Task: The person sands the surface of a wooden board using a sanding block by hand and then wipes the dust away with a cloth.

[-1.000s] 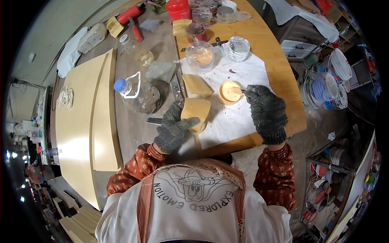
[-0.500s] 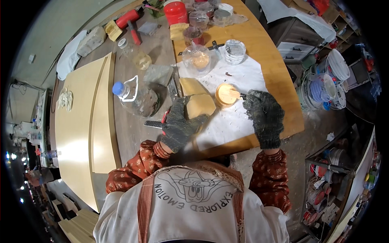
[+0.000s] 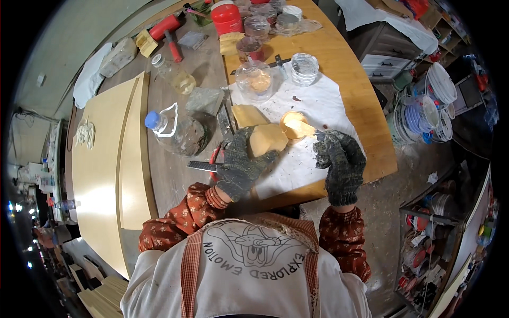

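My left hand (image 3: 241,168), in a dark knitted glove, has its thumb and fingers around a tan flat-faced piece (image 3: 268,140); its material is unclear. My gloved right hand (image 3: 342,164) is closed on a small putty knife (image 3: 301,127), whose blade is loaded with pale orange putty. The blade lies over a small round tub (image 3: 289,116) of the same putty, which stands on white paper (image 3: 305,164). Another tan piece (image 3: 248,115) lies just beyond my left hand. A dark blade (image 3: 202,166) and a red-handled tool (image 3: 214,159) show beside my left wrist, partly hidden.
On the left stand a large clear jug with a blue cap (image 3: 180,132) and a smaller bottle (image 3: 177,75). Clear cups (image 3: 254,79), a stack of white lids (image 3: 304,69) and a red jar (image 3: 227,18) are farther back. Pale boards (image 3: 101,169) lean at the table's left side.
My right hand has moved slightly toward me, and the putty knife's loaded blade now lies lower across the tub's near rim. The tan piece in my left hand has turned and shifted right.
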A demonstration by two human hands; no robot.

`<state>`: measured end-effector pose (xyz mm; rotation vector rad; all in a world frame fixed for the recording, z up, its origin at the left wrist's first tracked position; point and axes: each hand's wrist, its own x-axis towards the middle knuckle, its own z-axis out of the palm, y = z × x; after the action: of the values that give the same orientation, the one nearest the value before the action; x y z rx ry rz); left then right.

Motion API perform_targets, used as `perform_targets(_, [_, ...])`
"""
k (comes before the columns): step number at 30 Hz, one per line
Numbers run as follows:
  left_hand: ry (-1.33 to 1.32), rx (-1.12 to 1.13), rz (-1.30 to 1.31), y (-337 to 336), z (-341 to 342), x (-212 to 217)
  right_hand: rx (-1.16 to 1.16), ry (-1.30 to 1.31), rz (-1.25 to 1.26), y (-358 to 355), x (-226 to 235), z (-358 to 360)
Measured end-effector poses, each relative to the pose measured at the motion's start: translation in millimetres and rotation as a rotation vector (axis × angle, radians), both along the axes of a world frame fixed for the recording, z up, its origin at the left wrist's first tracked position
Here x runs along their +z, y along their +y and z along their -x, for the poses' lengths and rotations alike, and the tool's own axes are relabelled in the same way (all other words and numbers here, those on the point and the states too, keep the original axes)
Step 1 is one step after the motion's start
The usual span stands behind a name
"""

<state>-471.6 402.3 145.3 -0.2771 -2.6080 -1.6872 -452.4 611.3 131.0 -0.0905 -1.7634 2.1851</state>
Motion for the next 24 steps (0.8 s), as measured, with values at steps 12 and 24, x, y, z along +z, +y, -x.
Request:
perform_targets(12, [-0.018,-0.021,-0.072,3,5,-8,0.06,-0.141,0.256,-12,5,-5])
perform_targets(24, [0.037,-0.065,-0.469,5,0,3,0.111,-0.174,0.224,-14,13,-9])
